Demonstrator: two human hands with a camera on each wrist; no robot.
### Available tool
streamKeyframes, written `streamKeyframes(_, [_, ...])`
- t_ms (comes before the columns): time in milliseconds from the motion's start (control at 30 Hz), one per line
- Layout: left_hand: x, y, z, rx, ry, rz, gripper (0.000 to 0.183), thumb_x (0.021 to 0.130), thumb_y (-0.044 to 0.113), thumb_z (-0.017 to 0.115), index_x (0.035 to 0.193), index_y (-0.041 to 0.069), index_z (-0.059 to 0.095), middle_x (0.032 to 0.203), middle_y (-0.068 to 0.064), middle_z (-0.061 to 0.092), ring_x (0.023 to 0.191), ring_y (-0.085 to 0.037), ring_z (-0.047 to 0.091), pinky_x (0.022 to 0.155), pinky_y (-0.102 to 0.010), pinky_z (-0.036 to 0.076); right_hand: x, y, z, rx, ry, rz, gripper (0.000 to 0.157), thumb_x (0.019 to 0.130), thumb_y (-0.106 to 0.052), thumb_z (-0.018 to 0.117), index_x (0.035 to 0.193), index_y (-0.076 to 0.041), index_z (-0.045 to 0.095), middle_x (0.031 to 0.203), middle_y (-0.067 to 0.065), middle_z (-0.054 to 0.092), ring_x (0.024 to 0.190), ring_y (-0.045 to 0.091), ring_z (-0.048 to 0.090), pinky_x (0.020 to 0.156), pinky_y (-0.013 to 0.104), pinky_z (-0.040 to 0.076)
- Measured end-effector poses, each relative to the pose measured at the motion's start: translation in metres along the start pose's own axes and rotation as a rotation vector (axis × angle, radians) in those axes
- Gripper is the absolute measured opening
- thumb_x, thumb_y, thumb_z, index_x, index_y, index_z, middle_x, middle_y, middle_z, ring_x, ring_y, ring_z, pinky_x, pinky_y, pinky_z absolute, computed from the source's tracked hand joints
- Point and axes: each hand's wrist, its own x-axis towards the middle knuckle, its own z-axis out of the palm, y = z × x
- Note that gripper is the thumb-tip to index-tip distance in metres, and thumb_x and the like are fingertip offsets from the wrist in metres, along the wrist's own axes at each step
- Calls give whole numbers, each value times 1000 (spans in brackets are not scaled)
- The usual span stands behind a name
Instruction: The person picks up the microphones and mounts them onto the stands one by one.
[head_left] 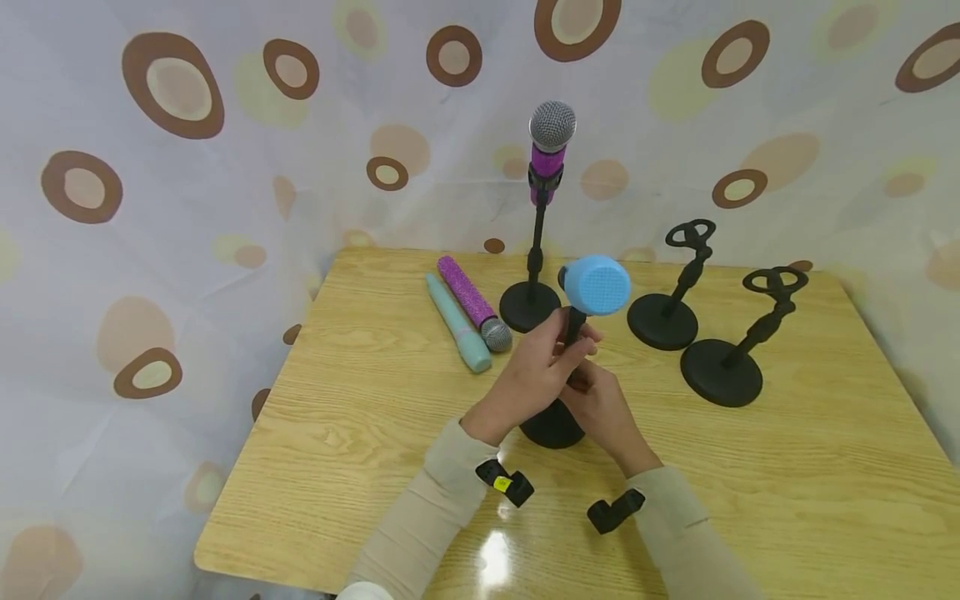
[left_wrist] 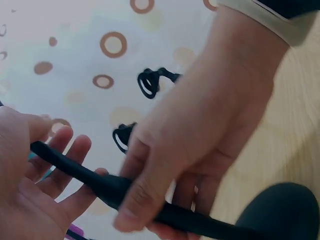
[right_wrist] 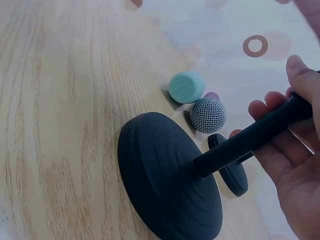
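A black microphone stand (head_left: 552, 427) stands at the front middle of the table, with a light-blue microphone (head_left: 597, 285) at its top. My left hand (head_left: 534, 367) holds the pole just under the microphone, thumb on one side and fingers on the other. Lower on the same pole, my right hand (head_left: 603, 408) grips it, its thumb (left_wrist: 142, 200) laid along the black tube. The round base (right_wrist: 160, 175) looks large in the right wrist view, where the right fingers (right_wrist: 280, 155) curl behind the pole.
Behind stands a second stand (head_left: 530, 307) with a purple, silver-headed microphone (head_left: 551, 133). A purple glitter microphone (head_left: 468, 292) and a mint-green microphone (head_left: 459, 325) lie to the left. Two stands with bare ring holders (head_left: 663, 322) (head_left: 722, 373) are at right. A patterned cloth (head_left: 300, 208) hangs behind the table (head_left: 330, 467).
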Motion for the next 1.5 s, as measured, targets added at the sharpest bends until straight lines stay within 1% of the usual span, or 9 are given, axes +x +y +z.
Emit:
streamKeyframes(200, [-15,-25,5,127,11,-97,25,89,29,54,110,17,55,102,7,60,95,-1,55,82,-20,47,-2,2,2,28,-11,3,30,89,-28,55,115,-14,57,109,5,62,99,18,61,82,32,51])
streamKeyframes(300, [-21,-34,9,215,27,-109,23,86,31,58,104,19,60,97,8,62,90,-1,56,79,-21,48,-4,4,4,-10,0,12,31,89,-29,54,115,-12,59,109,6,63,99,20,62,81,34,51])
streamKeyframes(500, [-26,-40,14,196,16,-126,20,87,30,56,102,18,62,98,8,65,92,2,58,76,-14,47,-7,14,7,-99,-8,20,30,90,-33,51,109,-13,62,102,5,66,92,18,63,79,33,52])
streamKeyframes(633, [-24,-41,11,233,-17,-119,15,90,28,52,99,20,60,95,9,64,88,1,57,72,-14,46,-5,15,7,-70,-23,34,30,90,-32,51,109,-12,62,102,6,66,92,18,63,79,35,51])
streamKeyframes(733, [-21,-43,8,238,-61,-141,11,91,28,51,98,23,59,93,11,63,84,-1,56,69,-15,46,-4,14,7,-62,-47,49,34,90,-34,52,111,-10,62,102,8,66,92,19,63,79,37,52])
streamKeyframes(1000, [-14,-54,0,115,-177,-176,10,91,25,51,98,25,58,92,11,61,85,-3,55,73,-18,47,-1,14,5,-64,-85,21,45,90,-31,51,131,-12,46,115,9,62,104,21,60,86,40,49])
streamKeyframes(1100, [-14,-46,-5,34,-205,-207,11,92,20,50,99,20,59,95,7,61,89,-5,55,79,-20,46,-1,15,5,-60,-83,9,42,90,-30,51,128,-12,49,113,8,63,104,21,60,86,40,49])
streamKeyframes(1267, [-14,-28,-12,-97,-261,-244,13,91,12,49,100,10,59,98,-4,62,90,-8,55,79,-22,47,-1,16,7,-75,-79,31,37,89,-30,53,120,-10,57,110,7,64,104,21,60,86,39,49])
streamKeyframes(1500, [-11,-39,-13,-246,-289,-208,13,91,10,50,99,4,57,99,-11,61,88,-15,55,75,-22,46,-1,16,6,-42,-75,39,30,89,-27,53,112,-9,62,106,7,66,102,23,61,87,41,48])
